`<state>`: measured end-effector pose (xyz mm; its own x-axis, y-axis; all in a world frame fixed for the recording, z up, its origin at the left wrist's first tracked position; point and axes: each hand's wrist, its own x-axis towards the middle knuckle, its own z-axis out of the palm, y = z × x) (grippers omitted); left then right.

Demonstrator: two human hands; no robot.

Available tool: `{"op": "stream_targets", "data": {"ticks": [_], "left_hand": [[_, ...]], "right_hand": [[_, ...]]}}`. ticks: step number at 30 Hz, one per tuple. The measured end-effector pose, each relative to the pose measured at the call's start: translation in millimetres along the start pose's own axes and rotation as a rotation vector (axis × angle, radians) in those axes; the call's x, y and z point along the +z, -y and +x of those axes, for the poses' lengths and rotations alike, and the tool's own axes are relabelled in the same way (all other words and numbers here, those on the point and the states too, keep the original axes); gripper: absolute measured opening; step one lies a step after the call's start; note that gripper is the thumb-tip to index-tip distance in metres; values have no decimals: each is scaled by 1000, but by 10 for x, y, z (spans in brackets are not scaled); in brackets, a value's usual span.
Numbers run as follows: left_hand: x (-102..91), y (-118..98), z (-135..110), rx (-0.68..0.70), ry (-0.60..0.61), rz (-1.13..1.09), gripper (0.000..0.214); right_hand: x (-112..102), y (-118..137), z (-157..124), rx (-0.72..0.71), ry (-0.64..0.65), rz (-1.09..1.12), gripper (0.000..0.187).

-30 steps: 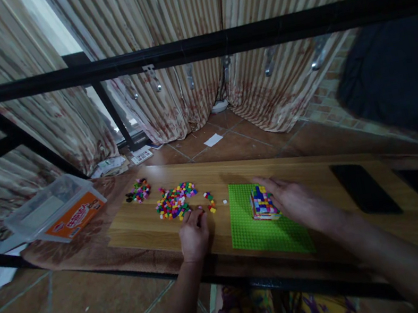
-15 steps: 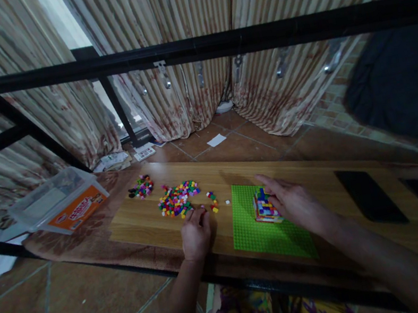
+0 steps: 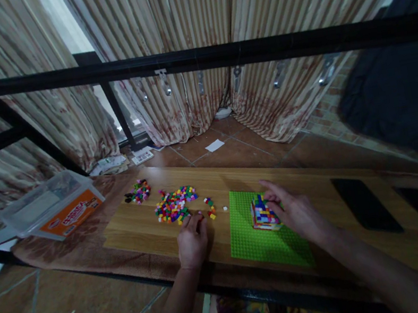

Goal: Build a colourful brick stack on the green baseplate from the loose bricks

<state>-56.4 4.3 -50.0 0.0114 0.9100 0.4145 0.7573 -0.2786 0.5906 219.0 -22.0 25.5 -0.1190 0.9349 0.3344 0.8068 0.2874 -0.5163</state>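
A small block build (image 3: 264, 213) of many colours stands on a green baseplate (image 3: 244, 244). My right hand (image 3: 300, 216) is over the build's right side, its index finger stretched out and its thumb apart, close to the top bricks; whether it touches them is hard to tell. At the near edge of a pile of loose coloured bricks (image 3: 175, 204), my left hand (image 3: 192, 243) has its fingers pinched together. What its fingertips hold, if anything, is too small to make out. Several bricks (image 3: 210, 208) and one white brick (image 3: 225, 208) lie between pile and baseplate.
A smaller heap of bricks (image 3: 140, 191) lies at the far left of the wooden board (image 3: 133, 229). Beyond it stands a clear plastic box (image 3: 53, 203) with an orange label. Two dark flat panels, one a black slab (image 3: 365, 204), lie at right. A black rail (image 3: 200, 60) crosses behind.
The view has shifted slightly. My right hand's curled fingers and thumb are a little further apart over the build. My left hand stays pinched beside the brick pile.
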Motion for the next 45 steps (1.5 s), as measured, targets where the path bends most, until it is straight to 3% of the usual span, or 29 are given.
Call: {"op": "stream_targets", "data": {"ticks": [7,13,21,30,45], "left_hand": [[-2,2,2,15,-11,-9,13],[6,3,-1,5,-8,-8,14],[5,5,3,7,-11,-1,13],[3,-3,6,12,-16,-5,13],[4,18,-9,1,-6,23,16]], "right_hand": [[15,16,34,-34,8,-49,54],[-50,75,10,25,20,-3,47],[-78,-4,72,177,-234,56,45],[171,-133,75,305,-73,133,42],[190,-9,116,341,-15,149,31]]}}
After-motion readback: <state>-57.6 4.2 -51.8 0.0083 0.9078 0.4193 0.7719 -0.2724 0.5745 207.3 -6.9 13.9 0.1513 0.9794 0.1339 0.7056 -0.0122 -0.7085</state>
